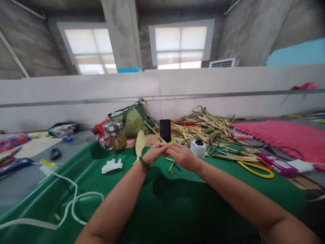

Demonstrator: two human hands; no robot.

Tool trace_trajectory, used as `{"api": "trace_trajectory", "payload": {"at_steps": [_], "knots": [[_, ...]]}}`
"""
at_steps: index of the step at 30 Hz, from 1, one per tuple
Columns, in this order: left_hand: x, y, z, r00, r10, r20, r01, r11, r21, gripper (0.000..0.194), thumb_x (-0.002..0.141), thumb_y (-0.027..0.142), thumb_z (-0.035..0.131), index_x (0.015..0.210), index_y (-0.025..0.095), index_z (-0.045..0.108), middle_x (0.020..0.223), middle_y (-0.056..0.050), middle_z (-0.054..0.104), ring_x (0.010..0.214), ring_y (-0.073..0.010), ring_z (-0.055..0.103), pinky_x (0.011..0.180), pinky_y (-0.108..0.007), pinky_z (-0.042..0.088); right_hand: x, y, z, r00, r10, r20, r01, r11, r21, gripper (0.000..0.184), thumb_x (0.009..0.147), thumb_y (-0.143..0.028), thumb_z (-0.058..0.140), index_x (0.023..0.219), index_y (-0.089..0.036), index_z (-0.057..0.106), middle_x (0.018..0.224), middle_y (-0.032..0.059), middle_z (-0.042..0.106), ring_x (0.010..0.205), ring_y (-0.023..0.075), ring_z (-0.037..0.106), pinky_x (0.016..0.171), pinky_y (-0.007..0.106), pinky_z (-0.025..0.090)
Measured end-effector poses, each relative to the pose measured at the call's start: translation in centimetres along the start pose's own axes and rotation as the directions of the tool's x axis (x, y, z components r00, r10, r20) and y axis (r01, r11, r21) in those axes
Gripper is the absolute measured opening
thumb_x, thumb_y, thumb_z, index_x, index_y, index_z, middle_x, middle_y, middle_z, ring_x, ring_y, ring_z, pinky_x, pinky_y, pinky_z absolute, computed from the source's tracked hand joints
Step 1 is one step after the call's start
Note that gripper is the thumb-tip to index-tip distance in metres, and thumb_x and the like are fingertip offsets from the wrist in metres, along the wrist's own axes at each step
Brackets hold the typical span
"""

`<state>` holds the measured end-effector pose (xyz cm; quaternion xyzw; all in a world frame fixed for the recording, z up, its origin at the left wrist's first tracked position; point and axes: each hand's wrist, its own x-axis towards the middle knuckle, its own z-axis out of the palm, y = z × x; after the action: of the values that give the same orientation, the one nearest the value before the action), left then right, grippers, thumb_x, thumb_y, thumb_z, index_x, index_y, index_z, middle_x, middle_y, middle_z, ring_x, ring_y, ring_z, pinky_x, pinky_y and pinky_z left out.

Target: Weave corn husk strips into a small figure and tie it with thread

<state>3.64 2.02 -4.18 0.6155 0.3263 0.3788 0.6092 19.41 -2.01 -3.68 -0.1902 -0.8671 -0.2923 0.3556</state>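
My left hand (154, 152) and my right hand (183, 155) meet over a green mat (157, 200), fingers pinched together on thin yellow-green leaf strips (169, 149). A broad pale leaf (139, 144) stands up just left of my left hand. A green bead bracelet (144, 163) is on my left wrist. More strip ends (172, 166) hang below my hands onto the mat. A black phone (165, 130) stands upright just behind my fingers.
A heap of dried leaves (205, 127) lies behind right, with a white thread spool (198, 148), yellow-handled scissors (255, 168) and a pink mat (281, 135). Left are a glass jar (114, 136), a green bag (132, 118), crumpled tissue (111, 165) and a white cable (71, 203).
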Motion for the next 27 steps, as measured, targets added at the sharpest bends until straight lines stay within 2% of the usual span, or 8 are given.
{"api": "trace_trajectory", "payload": {"at_steps": [4,7,9,13,17,21,24,27], "knots": [[0.3,0.2,-0.4,0.998,-0.023,-0.063,0.025,0.999,0.034,0.042,0.052,0.05,0.082,0.055,0.012,0.063,0.051,0.001,0.059,0.05,-0.0089,0.053,0.053,-0.021,0.045,-0.9,0.3,0.7,0.994,0.035,-0.107,-0.018,0.988,0.154,0.023,0.092,-0.008,0.038,0.092,-0.016,0.06,0.087,0.0086,0.068,0.085,0.0182,0.06,0.078,0.031,0.052],[0.2,0.4,-0.4,0.992,-0.019,-0.123,0.021,1.0,0.015,0.041,0.054,0.05,0.081,0.054,0.013,0.063,0.053,0.0,0.061,0.05,-0.0089,0.053,0.053,-0.022,0.043,-1.7,0.3,0.8,0.983,0.152,-0.106,-0.127,0.968,0.217,0.018,0.091,-0.01,0.044,0.092,-0.018,0.06,0.081,0.0053,0.068,0.077,0.0174,0.058,0.073,0.03,0.051],[0.1,0.6,-0.3,0.992,-0.016,-0.124,0.022,0.999,0.05,0.04,0.058,0.05,0.079,0.057,0.013,0.065,0.057,-0.002,0.063,0.053,-0.01,0.054,0.055,-0.023,0.044,-2.1,0.2,0.8,0.967,0.237,-0.093,-0.212,0.951,0.223,0.013,0.09,-0.014,0.049,0.093,-0.019,0.06,0.083,0.0057,0.066,0.078,0.0175,0.058,0.072,0.03,0.05],[-0.1,0.6,0.2,0.996,0.038,-0.083,-0.027,0.99,0.136,0.045,0.063,0.057,0.072,0.061,0.013,0.066,0.058,-0.002,0.062,0.056,-0.0103,0.054,0.055,-0.022,0.041,-2.6,0.3,0.9,0.952,0.302,-0.047,-0.289,0.939,0.185,0.011,0.09,-0.021,0.053,0.093,-0.02,0.064,0.088,0.007,0.063,0.083,0.018,0.058,0.072,0.029,0.05],[-0.4,0.6,1.1,0.999,0.023,-0.039,-0.017,0.989,0.148,0.049,0.06,0.061,0.071,0.066,0.012,0.069,0.064,-0.002,0.064,0.063,-0.0118,0.056,0.058,-0.023,0.043,-2.7,0.6,1.0,0.951,0.295,-0.087,-0.272,0.939,0.209,0.013,0.091,-0.022,0.053,0.089,-0.02,0.066,0.081,0.0057,0.062,0.076,0.0165,0.057,0.069,0.028,0.049],[-0.6,1.1,1.1,0.997,-0.063,-0.039,0.067,0.992,0.103,0.044,0.064,0.057,0.071,0.068,0.013,0.068,0.069,-0.004,0.067,0.069,-0.0143,0.061,0.067,-0.027,0.048,-2.8,1.0,1.1,0.936,0.328,-0.127,-0.284,0.918,0.275,0.013,0.091,-0.023,0.054,0.088,-0.02,0.067,0.079,0.0051,0.06,0.075,0.0162,0.056,0.067,0.028,0.049],[-0.8,1.4,0.6,0.998,-0.051,-0.021,0.053,0.993,0.108,0.035,0.061,0.048,0.077,0.068,0.014,0.069,0.067,-0.003,0.066,0.066,-0.0123,0.059,0.068,-0.026,0.048,-2.8,1.0,1.2,0.914,0.396,-0.092,-0.347,0.877,0.332,0.015,0.091,-0.024,0.054,0.087,-0.02,0.068,0.08,0.0052,0.06,0.076,0.0164,0.056,0.067,0.029,0.049],[-0.8,1.4,0.5,0.998,-0.019,-0.067,0.026,0.995,0.097,0.033,0.055,0.043,0.081,0.067,0.014,0.07,0.066,-0.001,0.065,0.064,-0.011,0.057,0.067,-0.025,0.047,-2.9,0.9,1.2,0.878,0.479,0.002,-0.435,0.797,0.419,0.014,0.09,-0.025,0.056,0.084,-0.021,0.069,0.079,0.0044,0.06,0.076,0.0156,0.057,0.068,0.028,0.049]]}}
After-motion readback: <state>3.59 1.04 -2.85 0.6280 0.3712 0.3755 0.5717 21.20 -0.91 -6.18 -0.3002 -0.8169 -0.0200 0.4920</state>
